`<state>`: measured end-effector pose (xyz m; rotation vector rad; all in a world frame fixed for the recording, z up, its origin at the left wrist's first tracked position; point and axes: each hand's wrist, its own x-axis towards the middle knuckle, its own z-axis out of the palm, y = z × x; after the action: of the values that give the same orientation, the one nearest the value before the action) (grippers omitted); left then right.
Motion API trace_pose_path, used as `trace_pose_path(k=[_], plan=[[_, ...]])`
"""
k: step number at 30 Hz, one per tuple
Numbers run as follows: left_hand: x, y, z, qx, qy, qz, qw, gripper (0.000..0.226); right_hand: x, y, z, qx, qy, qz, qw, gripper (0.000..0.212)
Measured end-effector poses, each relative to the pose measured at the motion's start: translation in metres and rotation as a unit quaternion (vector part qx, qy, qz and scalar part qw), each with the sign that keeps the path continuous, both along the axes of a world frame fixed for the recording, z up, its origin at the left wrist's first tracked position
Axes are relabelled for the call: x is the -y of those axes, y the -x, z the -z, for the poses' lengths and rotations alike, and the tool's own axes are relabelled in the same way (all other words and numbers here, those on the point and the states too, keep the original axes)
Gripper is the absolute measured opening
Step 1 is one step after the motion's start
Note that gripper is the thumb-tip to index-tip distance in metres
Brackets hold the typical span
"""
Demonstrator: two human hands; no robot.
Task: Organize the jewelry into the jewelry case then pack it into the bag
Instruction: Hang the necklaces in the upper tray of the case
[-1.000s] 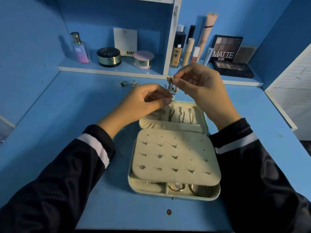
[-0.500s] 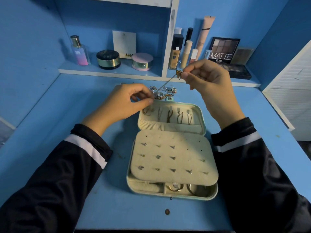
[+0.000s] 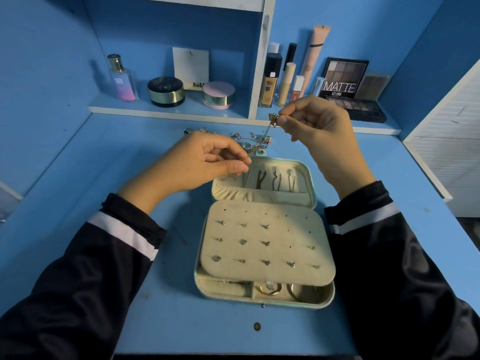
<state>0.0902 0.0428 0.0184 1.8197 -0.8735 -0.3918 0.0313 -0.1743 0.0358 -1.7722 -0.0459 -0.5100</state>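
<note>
An open mint jewelry case (image 3: 322,302) lies on the blue desk. Its cream earring panel (image 3: 267,240) carries several studs, its lid (image 3: 309,175) holds several hanging chains, and rings sit in the front compartments. A thin gold chain with a butterfly charm (image 3: 272,117) stretches between my hands above the case's far edge. My right hand (image 3: 319,131) pinches the charm end. My left hand (image 3: 202,162) pinches the other end by the lid's left corner. A pile of loose jewelry (image 3: 249,141) lies on the desk behind the case. No bag is in view.
A low shelf at the back holds a perfume bottle (image 3: 122,79), two round jars (image 3: 166,92), foundation tubes (image 3: 270,81) and eyeshadow palettes (image 3: 345,79). A white slatted unit (image 3: 452,141) stands at the right. A small dark round thing (image 3: 257,326) lies near the desk's front edge.
Both hands have moved apart, pulling the chain out of the bunched jewelry. The bunch now lies on the desk behind the case.
</note>
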Motion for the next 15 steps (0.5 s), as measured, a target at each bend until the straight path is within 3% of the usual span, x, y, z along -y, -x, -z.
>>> trace_pose_path(k=[10,15], plan=[[0.0004,-0.0040,0.0025,0.114,-0.096,-0.034,0.988,0.022,-0.0063,-0.0002,0.0034,-0.037,0.002,-0.068,0.997,0.008],[-0.0027,-0.0060,-0.0001,0.111,-0.124,-0.012,0.986,0.023,-0.0073,0.0018,0.0043,-0.065,0.004,-0.129,0.989,0.008]])
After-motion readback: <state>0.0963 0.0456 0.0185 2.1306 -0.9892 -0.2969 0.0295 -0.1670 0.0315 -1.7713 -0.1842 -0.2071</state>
